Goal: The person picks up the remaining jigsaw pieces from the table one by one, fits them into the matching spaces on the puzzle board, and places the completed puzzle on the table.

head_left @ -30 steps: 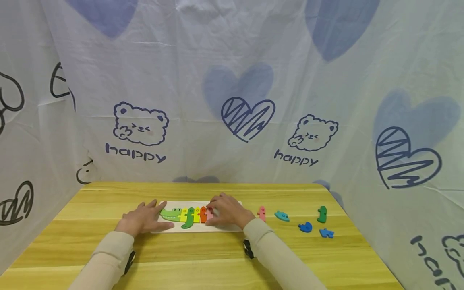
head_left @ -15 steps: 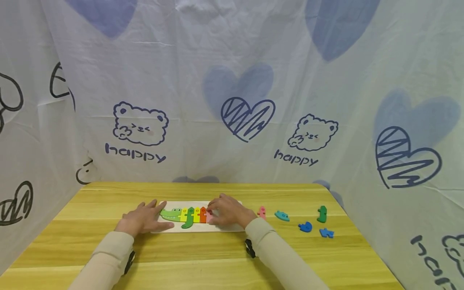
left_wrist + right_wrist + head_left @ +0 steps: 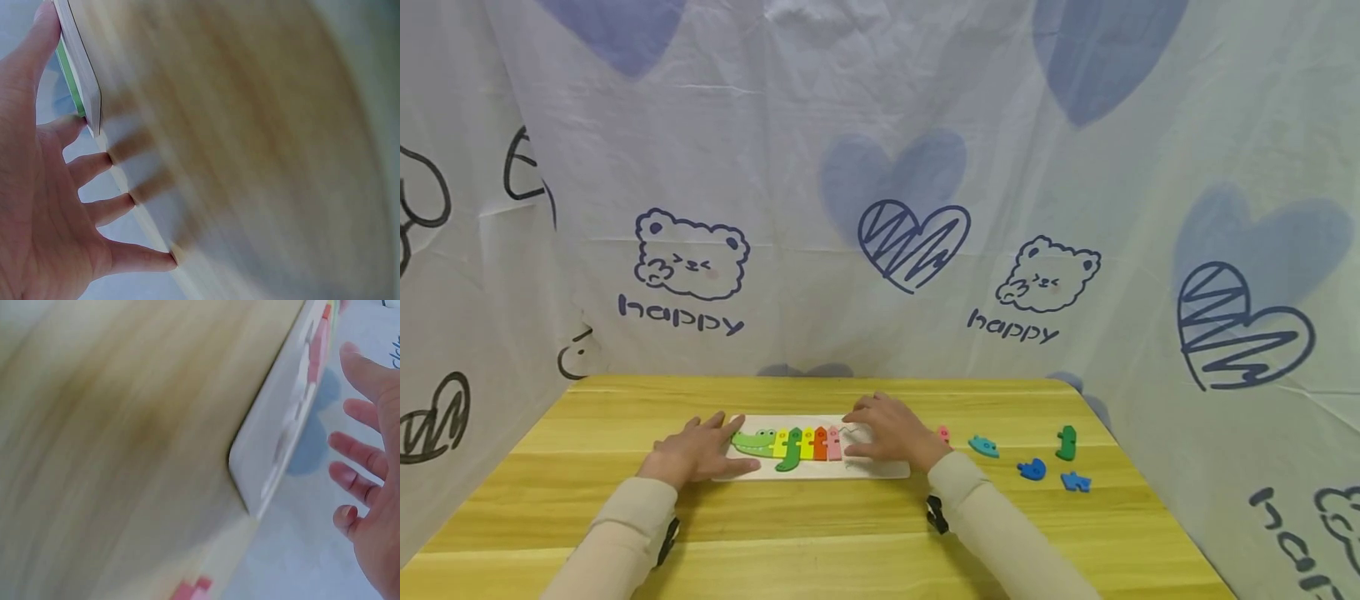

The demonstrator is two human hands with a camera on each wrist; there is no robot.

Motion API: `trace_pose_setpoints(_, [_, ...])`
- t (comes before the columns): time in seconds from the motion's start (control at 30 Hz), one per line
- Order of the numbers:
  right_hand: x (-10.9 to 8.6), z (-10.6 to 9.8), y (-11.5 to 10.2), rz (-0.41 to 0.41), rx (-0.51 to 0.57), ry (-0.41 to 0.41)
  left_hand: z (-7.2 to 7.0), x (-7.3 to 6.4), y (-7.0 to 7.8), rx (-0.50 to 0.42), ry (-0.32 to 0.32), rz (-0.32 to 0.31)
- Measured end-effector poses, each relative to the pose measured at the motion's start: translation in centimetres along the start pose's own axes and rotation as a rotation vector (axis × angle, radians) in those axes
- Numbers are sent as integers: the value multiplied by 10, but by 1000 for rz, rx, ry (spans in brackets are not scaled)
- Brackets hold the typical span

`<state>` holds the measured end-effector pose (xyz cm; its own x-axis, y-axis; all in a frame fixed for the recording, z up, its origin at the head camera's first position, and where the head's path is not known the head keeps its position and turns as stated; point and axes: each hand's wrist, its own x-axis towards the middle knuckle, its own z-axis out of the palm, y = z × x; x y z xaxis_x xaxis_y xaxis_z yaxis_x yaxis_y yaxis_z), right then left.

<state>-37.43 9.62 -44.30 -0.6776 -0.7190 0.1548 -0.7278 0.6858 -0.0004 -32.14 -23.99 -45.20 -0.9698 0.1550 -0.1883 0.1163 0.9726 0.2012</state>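
A white puzzle board lies on the wooden table, with a partly filled crocodile on it. The green head piece is at its left, followed by yellow, green, yellow and red pieces. A light pink puzzle piece ends the row. My left hand is spread over the board's left end; in the left wrist view its thumb and index finger touch the board and the other fingertips rest on the table. Over the board's right part, my right hand holds nothing, its fingers apart and lifted off the pink piece.
Loose pieces lie right of the board: a pink piece partly behind the right wrist, a teal one, a round blue one, another blue one and a green one. A printed white cloth hangs behind the table.
My right hand has let go of the light pink piece and moved right, away from it. That piece stays in the row beside the red one. My left hand has not moved.
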Motion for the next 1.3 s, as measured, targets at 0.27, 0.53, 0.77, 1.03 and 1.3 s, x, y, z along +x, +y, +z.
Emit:
trace_pose_setpoints(0.27, [-35, -14, 26, 100, 16, 33, 2, 2, -1, -3, 4, 3])
trace_pose_setpoints(0.53, [-76, -18, 58, 108, -7, 87, 1, 3, -1, 2, 1, 3])
trace_pose_setpoints(0.77, [-99, -14, 76, 150, -14, 40, 0, 3, -2, 2, -2, 3])
trace_pose_setpoints(1.03, [-104, -5, 84, 208, 50, -14, 2, 3, -2, -5, -18, -5])
trace_pose_setpoints(1.3, [-106, 1, 89, 164, 15, 27, 1, 3, -2, -4, -12, -6])
